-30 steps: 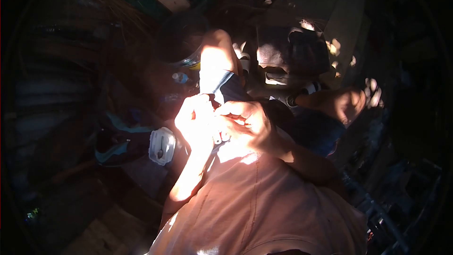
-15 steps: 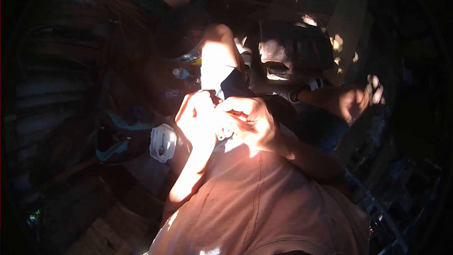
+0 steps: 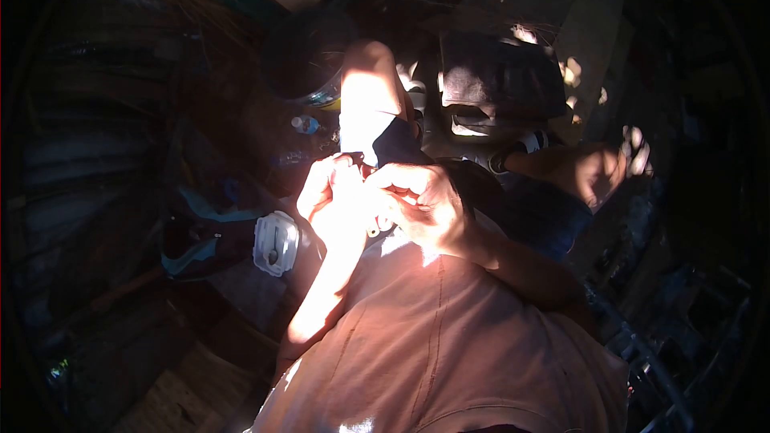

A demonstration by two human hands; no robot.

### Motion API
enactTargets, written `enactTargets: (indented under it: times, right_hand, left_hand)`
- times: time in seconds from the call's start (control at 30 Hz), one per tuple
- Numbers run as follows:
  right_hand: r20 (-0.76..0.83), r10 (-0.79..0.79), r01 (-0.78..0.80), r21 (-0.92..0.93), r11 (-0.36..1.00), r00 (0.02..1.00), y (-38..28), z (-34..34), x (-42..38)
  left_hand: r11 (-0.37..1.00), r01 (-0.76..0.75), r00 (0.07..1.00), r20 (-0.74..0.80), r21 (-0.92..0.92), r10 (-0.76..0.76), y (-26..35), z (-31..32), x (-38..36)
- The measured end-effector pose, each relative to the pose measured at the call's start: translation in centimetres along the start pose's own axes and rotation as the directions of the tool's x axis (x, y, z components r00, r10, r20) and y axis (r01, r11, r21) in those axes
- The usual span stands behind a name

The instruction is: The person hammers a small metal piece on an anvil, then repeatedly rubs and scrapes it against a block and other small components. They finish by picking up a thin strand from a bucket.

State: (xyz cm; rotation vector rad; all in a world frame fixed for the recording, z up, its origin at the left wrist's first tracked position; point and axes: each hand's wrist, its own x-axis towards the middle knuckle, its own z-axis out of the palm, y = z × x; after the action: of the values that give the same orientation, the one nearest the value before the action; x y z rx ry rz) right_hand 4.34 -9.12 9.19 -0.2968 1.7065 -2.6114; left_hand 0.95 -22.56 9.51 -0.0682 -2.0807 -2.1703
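In strong sunlight over my lap, my left hand [image 3: 330, 196] and my right hand [image 3: 425, 202] meet with fingers bent and drawn together. Glare washes out the space between them, and I cannot tell what they hold. A small dark piece [image 3: 358, 159] shows at the left fingertips. Below the fingers, close to my shirt [image 3: 441, 321], pale round tube-like ends [image 3: 374, 231] stick out between the two hands. My thumb and forefinger on the right are pinched near the left palm.
A clear lidded container [image 3: 275, 244] sits left of my forearm, beside a dark bag with teal trim [image 3: 192, 252]. A small bottle [image 3: 305, 124] lies beyond, near a dark bucket [image 3: 309, 56]. A dark box-like object [image 3: 501, 80] stands ahead, past my bare knee [image 3: 370, 72].
Both hands keep nearly the same place and pinched pose, with only a very slight shift of the fingers. The surroundings look the same.
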Motion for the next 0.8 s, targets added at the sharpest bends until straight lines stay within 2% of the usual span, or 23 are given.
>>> enactTargets:
  times: [0.03,0.13,0.2,0.27,0.4,0.47,0.57,0.6,0.67,0.73,0.77,0.8]
  right_hand:
    - [0.023,-0.005,0.004,0.012,1.0,1.0,-0.1,-0.1,0.0]
    - [0.042,0.019,-0.02,0.026,0.999,0.999,-0.3,-0.2,0.0]
    - [0.04,0.044,-0.045,0.024,0.999,0.998,-0.4,-0.1,-0.1]
    - [0.005,-0.041,0.042,-0.127,0.991,0.999,-0.3,0.1,-0.2]
    - [-0.019,-0.075,0.069,-0.219,0.973,0.997,-1.0,0.4,-0.2]
    - [-0.06,-0.021,0.017,-0.067,0.998,0.998,-0.6,0.3,-0.3]
    - [-0.137,-0.026,0.025,-0.011,1.0,0.99,0.6,0.4,-0.3]
    - [-0.109,-0.062,0.064,0.017,0.998,0.992,0.2,-0.1,-0.1]
    - [-0.206,-0.278,0.195,-0.35,0.916,0.938,-0.6,-1.4,0.0]
    - [-0.236,-0.319,0.192,-0.441,0.877,0.918,-0.6,-3.7,-0.3]
    - [-0.298,-0.217,0.076,-0.422,0.903,0.93,-1.1,-4.5,-0.5]
    - [-0.345,-0.342,0.141,-0.494,0.858,0.874,-1.3,-5.4,-0.5]
  left_hand:
    - [0.997,0.006,0.999,0.049,-0.081,-0.002,0.5,0.3,-0.1]
    - [0.994,-0.072,0.997,0.021,-0.08,0.073,-0.1,0.5,-0.1]
    - [0.994,-0.035,0.997,0.063,-0.107,0.042,-0.8,-0.3,0.0]
    - [0.991,0.0,0.994,0.105,-0.133,0.014,-0.8,-1.1,0.2]
    - [0.981,0.013,0.994,0.111,-0.195,0.009,0.2,-1.5,0.5]
    - [0.974,0.019,0.993,0.117,-0.227,0.008,0.8,-1.5,0.7]
    - [0.957,0.045,0.988,0.157,-0.286,0.0,1.5,-1.1,1.0]
    - [0.943,0.073,0.981,0.196,-0.324,-0.009,1.4,-0.1,1.1]
    - [0.93,0.112,0.961,0.276,-0.35,-0.011,0.0,2.0,1.6]
    - [0.937,0.22,0.946,0.294,-0.272,-0.137,-0.6,3.9,2.1]
    - [0.926,0.236,0.928,0.352,-0.296,-0.124,-0.9,5.2,2.9]
    - [0.904,0.314,0.908,0.369,-0.291,-0.197,-0.7,6.8,3.0]
